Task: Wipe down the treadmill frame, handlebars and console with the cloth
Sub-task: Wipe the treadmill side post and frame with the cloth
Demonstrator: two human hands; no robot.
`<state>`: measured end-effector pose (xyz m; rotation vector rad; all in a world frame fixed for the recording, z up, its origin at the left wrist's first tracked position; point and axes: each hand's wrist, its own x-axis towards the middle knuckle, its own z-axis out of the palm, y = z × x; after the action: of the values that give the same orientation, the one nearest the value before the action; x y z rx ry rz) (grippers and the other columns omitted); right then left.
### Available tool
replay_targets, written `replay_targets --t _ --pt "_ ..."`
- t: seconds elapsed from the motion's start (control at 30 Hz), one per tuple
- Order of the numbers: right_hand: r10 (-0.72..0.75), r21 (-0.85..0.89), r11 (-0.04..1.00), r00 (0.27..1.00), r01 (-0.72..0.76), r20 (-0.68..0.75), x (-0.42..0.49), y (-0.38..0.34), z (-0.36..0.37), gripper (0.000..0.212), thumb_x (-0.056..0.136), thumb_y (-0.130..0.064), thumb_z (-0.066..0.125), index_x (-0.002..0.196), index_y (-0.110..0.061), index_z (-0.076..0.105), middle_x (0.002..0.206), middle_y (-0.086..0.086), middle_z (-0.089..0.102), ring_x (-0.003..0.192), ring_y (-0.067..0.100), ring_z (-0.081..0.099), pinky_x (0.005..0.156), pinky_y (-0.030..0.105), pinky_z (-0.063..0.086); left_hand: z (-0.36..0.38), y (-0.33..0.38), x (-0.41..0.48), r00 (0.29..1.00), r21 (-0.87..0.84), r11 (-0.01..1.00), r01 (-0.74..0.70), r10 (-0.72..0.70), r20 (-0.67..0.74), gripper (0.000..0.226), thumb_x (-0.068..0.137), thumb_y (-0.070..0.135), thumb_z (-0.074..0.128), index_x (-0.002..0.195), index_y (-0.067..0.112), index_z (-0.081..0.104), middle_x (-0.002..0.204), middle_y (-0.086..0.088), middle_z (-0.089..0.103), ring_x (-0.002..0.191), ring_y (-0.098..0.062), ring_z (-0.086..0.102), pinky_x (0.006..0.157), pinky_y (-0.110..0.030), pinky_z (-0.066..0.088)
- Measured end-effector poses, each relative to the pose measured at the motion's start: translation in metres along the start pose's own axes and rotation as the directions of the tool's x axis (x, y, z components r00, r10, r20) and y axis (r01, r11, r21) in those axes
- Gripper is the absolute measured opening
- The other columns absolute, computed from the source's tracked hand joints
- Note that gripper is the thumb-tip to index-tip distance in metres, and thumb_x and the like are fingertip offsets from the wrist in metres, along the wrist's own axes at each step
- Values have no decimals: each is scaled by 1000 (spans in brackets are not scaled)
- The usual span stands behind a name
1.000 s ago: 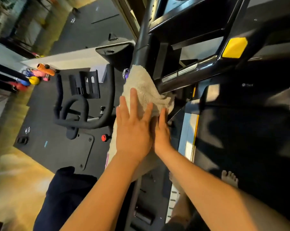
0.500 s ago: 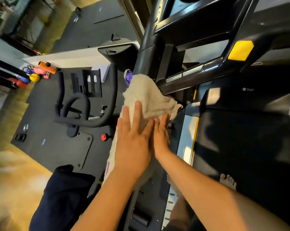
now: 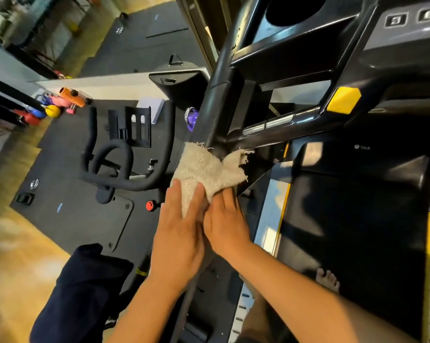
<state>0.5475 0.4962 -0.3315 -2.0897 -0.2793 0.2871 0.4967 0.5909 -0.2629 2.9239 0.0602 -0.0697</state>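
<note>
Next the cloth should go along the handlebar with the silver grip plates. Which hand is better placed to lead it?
Probably the right hand. It sits on the cloth's handlebar side, while the left hand lies on the upright post's far side, nearer the exercise bike.

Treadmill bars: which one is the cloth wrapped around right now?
The left upright post, just below where the handlebar with silver strips branches off. The cloth encloses the post; the handlebar stays bare.
</note>
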Motion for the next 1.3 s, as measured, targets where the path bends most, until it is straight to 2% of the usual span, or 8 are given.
replay_targets --t 0.2,0.37,0.53,0.67,0.8,1.0,1.17,1.3 --pt "-292 -98 950 955 296 57 -14 -6 -25 67 95 -16 48 153 -10 14 161 5 0 149 24 11 116 37 29 -7 13 11 990 -149 985 86 -101 -98 60 106 22 35 158 26 6 164 12 5 150 -2 2 123 -28 11" --pt "-562 -289 746 800 600 211 22 -6 -46 58 88 -15 33 144 1 37 153 16 33 144 29 27 118 44 23 -9 13 20 984 -181 978 102 -126 -126 55 105 30 38 157 25 20 160 12 25 143 0 26 112 -13 19" --pt "-453 -592 495 770 636 449 64 -33 -75 76 84 -37 8 148 -4 30 156 14 28 147 27 20 118 44 -4 -19 5 55 951 -229 924 307 -290 105 57 88 43 56 140 26 41 135 6 53 113 -18 57 79 -27 36" --pt "-377 -642 462 791 611 482 97 -52 -95 66 100 -48 18 151 -7 23 160 10 20 149 23 11 121 43 0 -28 -4 86 895 -280 862 423 -349 277 86 64 65 67 138 33 37 123 18 54 105 -11 55 84 -32 43" --pt "-148 -750 445 866 489 477 147 -67 -106 68 100 -52 17 153 -10 18 162 5 9 149 18 -2 119 45 -8 -30 1 131 899 -378 826 419 -319 299 75 65 76 68 124 32 50 116 18 57 106 -12 58 86 -34 47" --pt "-68 -887 314 940 338 334 194 -80 -103 68 99 -49 16 152 -6 16 161 10 12 149 23 5 120 48 2 -32 0 150 951 -495 821 286 -182 249 84 76 82 43 145 36 37 142 5 54 125 -23 55 102 -39 45" --pt "-357 -560 444 712 699 605 164 -53 -122 54 99 -37 24 140 -11 49 144 4 49 135 20 40 115 43 26 -6 8 113 977 -247 945 215 -203 72 82 94 58 40 151 3 20 152 -20 31 136 -36 38 111 -46 33" --pt "-295 -576 412 701 706 649 199 -60 -130 50 98 -34 30 137 -13 54 139 5 55 131 22 48 112 43 30 -21 18 145 956 -318 903 290 -259 138 98 90 58 53 149 -4 4 154 -26 20 139 -39 31 113 -48 28"
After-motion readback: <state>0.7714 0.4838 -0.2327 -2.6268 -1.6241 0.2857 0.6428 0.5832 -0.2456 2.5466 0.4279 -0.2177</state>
